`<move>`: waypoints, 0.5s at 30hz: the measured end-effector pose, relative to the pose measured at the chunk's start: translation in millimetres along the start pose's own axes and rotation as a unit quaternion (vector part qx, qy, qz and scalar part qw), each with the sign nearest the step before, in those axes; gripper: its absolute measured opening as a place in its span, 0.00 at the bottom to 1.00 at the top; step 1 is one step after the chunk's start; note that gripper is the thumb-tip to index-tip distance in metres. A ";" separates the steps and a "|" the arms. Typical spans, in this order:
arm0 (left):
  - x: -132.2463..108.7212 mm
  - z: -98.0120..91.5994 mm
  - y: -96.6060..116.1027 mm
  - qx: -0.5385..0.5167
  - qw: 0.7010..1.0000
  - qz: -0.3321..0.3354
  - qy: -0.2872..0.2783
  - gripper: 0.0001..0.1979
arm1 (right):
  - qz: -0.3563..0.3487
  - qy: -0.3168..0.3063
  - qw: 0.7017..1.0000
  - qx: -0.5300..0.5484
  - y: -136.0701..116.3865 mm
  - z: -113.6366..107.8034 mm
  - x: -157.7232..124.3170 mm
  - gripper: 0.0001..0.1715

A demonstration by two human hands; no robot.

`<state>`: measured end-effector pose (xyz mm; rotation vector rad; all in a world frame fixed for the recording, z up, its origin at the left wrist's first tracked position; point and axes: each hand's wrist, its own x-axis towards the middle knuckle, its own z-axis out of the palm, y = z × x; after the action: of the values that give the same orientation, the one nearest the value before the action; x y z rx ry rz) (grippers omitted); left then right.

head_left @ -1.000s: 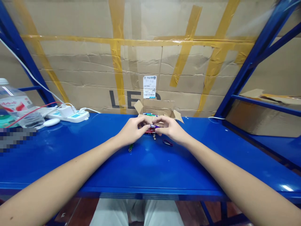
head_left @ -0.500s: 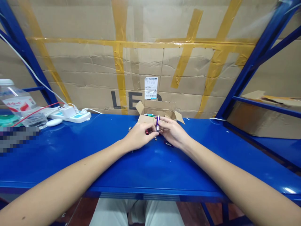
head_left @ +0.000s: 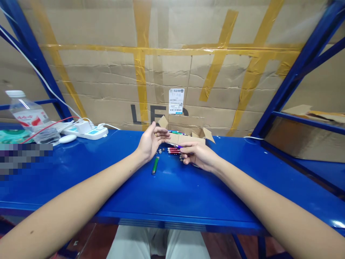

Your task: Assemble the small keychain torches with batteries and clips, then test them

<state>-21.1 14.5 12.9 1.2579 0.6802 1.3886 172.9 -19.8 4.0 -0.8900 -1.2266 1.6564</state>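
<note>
My right hand (head_left: 198, 154) pinches a slim purple metal tube (head_left: 178, 146), shaped like a small pocket flashlight, by one end; its free end points left. Across from it my left hand (head_left: 153, 142) is raised with fingers stretched out, holding nothing. Below and between the hands, red metal tubes (head_left: 174, 151) lie side by side on the blue table. Small silvery metal parts (head_left: 161, 151) are scattered beside my left hand. Nearer to me lies a green tube (head_left: 155, 166). Behind the hands, an open cardboard box (head_left: 198, 139) holds more shiny coloured tubes (head_left: 175, 132).
At the left are a plastic bottle (head_left: 33, 120), a white power strip (head_left: 94, 133) with cables and a red wire (head_left: 44, 127). A large taped carton (head_left: 113, 82) forms the back wall. Blue metal posts (head_left: 285, 79) flank the table (head_left: 172, 194); another carton (head_left: 304, 144) stands right.
My left hand has let go of the purple tube, opened and moved up and left. My right hand has tipped the tube from upright to nearly level. The green tube has come into view.
</note>
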 end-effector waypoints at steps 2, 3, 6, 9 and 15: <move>-0.7 -0.2 0.8 -0.015 1.000 -0.015 -0.008 0.30 | 0.002 -0.007 1.000 -0.015 -0.5 -0.1 -0.7 0.14; -1.4 0.0 1.4 -0.021 1.000 -0.019 -0.013 0.31 | 0.000 -0.012 1.000 -0.021 -0.7 -0.5 -1.1 0.15; -2.7 0.9 2.6 -0.034 0.999 -0.027 -0.025 0.31 | -0.008 -0.025 0.999 -0.035 0.0 -2.0 -1.1 0.14; -2.5 0.6 2.0 -0.033 0.998 -0.028 -0.034 0.31 | -0.007 -0.025 0.999 -0.038 2.0 -3.3 -0.2 0.14; -3.5 -1.0 5.6 -0.044 0.996 -0.045 -0.065 0.33 | -0.019 -0.023 0.998 -0.061 2.2 -2.8 -1.8 0.13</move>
<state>-24.4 10.2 16.7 1.2211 0.5734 1.2377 175.6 -20.8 1.3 -0.9008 -1.3805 1.5929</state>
